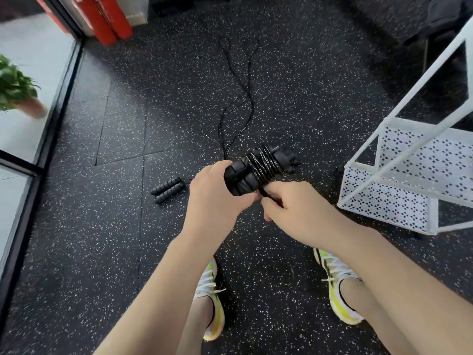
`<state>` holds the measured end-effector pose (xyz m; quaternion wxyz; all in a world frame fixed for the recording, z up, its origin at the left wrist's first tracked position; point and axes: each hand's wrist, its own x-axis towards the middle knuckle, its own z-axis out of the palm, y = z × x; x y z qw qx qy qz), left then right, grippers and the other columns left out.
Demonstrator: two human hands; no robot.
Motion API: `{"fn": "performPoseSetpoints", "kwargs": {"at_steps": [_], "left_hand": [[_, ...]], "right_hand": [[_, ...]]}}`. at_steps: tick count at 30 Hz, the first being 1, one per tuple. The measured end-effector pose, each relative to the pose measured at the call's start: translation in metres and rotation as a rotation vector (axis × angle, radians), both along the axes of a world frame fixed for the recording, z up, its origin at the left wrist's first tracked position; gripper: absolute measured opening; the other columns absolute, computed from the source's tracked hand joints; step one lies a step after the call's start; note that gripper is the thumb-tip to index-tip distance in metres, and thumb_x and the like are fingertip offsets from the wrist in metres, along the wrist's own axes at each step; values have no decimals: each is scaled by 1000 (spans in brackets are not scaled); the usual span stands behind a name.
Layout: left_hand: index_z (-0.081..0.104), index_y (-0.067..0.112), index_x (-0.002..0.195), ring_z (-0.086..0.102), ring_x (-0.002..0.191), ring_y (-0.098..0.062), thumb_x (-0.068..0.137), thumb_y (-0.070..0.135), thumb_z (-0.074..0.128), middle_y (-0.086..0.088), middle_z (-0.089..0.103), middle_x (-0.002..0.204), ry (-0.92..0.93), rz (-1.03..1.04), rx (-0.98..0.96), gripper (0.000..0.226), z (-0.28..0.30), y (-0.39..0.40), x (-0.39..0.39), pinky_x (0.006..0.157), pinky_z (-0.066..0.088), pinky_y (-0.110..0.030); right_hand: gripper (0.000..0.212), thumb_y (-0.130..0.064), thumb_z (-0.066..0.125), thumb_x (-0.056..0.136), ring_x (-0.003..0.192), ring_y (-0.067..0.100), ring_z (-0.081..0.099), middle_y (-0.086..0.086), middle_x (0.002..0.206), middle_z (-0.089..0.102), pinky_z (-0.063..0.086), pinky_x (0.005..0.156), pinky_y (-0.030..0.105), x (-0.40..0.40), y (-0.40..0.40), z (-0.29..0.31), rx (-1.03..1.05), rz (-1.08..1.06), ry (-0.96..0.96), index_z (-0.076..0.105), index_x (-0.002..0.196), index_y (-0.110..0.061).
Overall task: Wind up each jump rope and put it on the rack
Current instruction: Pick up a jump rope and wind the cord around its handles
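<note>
Left hand: fingers curled round the near end of a pair of black jump rope handles, holding them together, raised above the floor. Right hand: just beside the left and touching the bundle from below, fingers curled and pinching the black cord where it leaves the handles. Several turns of cord are wound across the middle of the handles, lying tight and roughly parallel. Beyond the hands, the unwound length of the same rope trails away over the floor in two wavy strands that meet in a loop at the far end. Left of the left hand, near it, a second pair of black handles lies side by side on the floor; its cord is barely visible. Right of the right hand stands a white metal rack with perforated trays and a slanted frame. The floor is black rubber tile with white speckles. Below the hands, two white and yellow shoes stand on it. Far left, a potted green plant stands behind a glass partition; a red object stands at the far left corner.
</note>
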<state>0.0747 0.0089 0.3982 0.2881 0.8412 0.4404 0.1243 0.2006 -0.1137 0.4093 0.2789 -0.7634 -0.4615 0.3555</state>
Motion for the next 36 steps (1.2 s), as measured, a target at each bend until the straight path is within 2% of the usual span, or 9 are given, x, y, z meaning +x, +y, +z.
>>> {"fn": "performPoseSetpoints", "kwargs": {"at_steps": [3, 5, 9, 12, 14, 16, 21, 30, 36], "left_hand": [[67, 26, 107, 57, 87, -14, 68, 41, 88, 9, 65, 94, 65, 12, 36, 47, -4, 2, -2, 66, 32, -8], [67, 24, 105, 55, 88, -16, 70, 39, 88, 7, 62, 93, 94, 12, 43, 44, -7, 4, -3, 64, 32, -18], [65, 24, 114, 50, 100, -20, 69, 37, 91, 8, 53, 97, 188, -59, 80, 53, -11, 5, -6, 77, 29, -25], [65, 23, 113, 48, 100, -20, 68, 36, 92, 7, 55, 98, 209, -140, 88, 54, -12, 5, -6, 78, 29, -25], [64, 22, 108, 49, 99, -20, 68, 36, 92, 6, 58, 98, 225, -210, 120, 50, -13, 3, -5, 80, 34, -28], [65, 23, 111, 50, 102, -20, 68, 37, 91, 6, 62, 103, 234, -274, 117, 52, -12, 1, -5, 86, 39, -31], [64, 27, 121, 44, 108, -18, 68, 35, 90, 13, 62, 108, 192, -431, 68, 60, -10, -6, -4, 94, 42, -35], [63, 34, 129, 40, 123, -6, 69, 26, 92, 24, 58, 121, 70, -524, -50, 67, 3, -13, -5, 102, 35, -25], [66, 41, 118, 52, 124, -6, 63, 28, 95, 27, 63, 119, -109, -509, -129, 64, 16, -16, -5, 104, 45, -39]], "right_hand": [[22, -20, 52, 98, 37, 3, 43, -12, 63, 68, 32, 41, 17, -1, -2, 0, -13, 52, 1, 66, 81, -19], [16, -22, 56, 96, 41, 3, 44, -5, 68, 70, 35, 43, 19, -1, -3, 0, -8, 76, -22, 69, 88, -21], [20, -21, 64, 94, 73, 2, 68, -12, 82, 75, 58, 72, 27, -2, -6, 4, 62, 91, -48, 74, 109, -30], [20, -23, 64, 95, 60, 6, 65, -10, 75, 72, 56, 63, 34, 1, -8, 6, 93, 121, -125, 74, 109, -33], [18, -30, 65, 95, 54, 5, 59, -13, 75, 69, 51, 55, 27, 6, -10, 7, 90, 110, -193, 73, 110, -35], [16, -37, 70, 92, 59, -1, 57, -18, 82, 69, 50, 61, 23, 13, -10, 8, 105, 86, -225, 73, 107, -38], [12, -45, 78, 82, 73, 0, 62, -21, 80, 68, 54, 72, 33, 35, -11, 9, 109, -1, -142, 71, 92, -43], [9, -30, 84, 78, 76, -5, 63, -23, 79, 71, 39, 63, 5, 59, -18, 16, 126, -30, 23, 77, 83, -33], [6, -26, 77, 85, 82, 3, 70, -14, 84, 77, 49, 79, 14, 67, -19, 17, 170, -31, 142, 80, 88, -29]]}}
